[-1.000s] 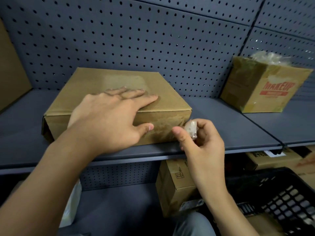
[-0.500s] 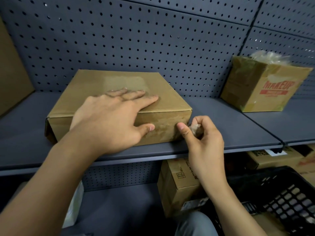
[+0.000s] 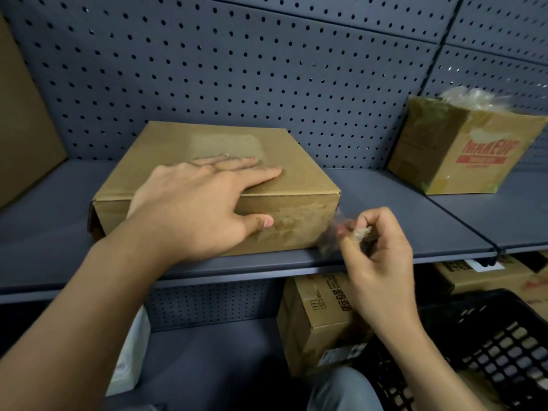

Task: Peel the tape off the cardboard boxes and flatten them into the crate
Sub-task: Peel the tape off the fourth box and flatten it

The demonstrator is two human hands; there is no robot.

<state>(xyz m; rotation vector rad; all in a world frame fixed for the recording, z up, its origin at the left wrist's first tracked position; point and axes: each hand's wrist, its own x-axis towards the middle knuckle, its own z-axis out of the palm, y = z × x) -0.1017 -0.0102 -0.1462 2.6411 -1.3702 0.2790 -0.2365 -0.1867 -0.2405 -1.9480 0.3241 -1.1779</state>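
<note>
- The left grip [image 3: 201, 209] is laid flat over the near top edge of the flat cardboard box [image 3: 207, 137]. The fingers are straight and spread across the lid, and the thumb is pressed against the front face. Nothing is clasped; the box is simply pinned down.
- The left forearm is brought in from the lower left and angled up and to the right, with the wrist held low in front of the box.
- The right grip [image 3: 382, 250] is held just right of the box's front right corner, knuckles up and fingers curled inward. A crumpled wad of clear tape [image 3: 360, 232] is pinched between thumb and fingertips.
- A blurred film is seen between that pinch and the box corner. Whether it is attached to the cardboard cannot be told.
- The box is set on the grey shelf [image 3: 385, 215], under the left grip and immediately left of the right one. Scuffed pale patches are seen on its front face between thumb and corner.
- Above and right of the right grip, well apart, a red-printed box [image 3: 462, 149] is stood on the shelf, with clear plastic bunched at its top.
- Below the right wrist, a printed carton [image 3: 314, 315] is seen on the lower shelf, and the black crate [image 3: 504, 336] is found to its right.
</note>
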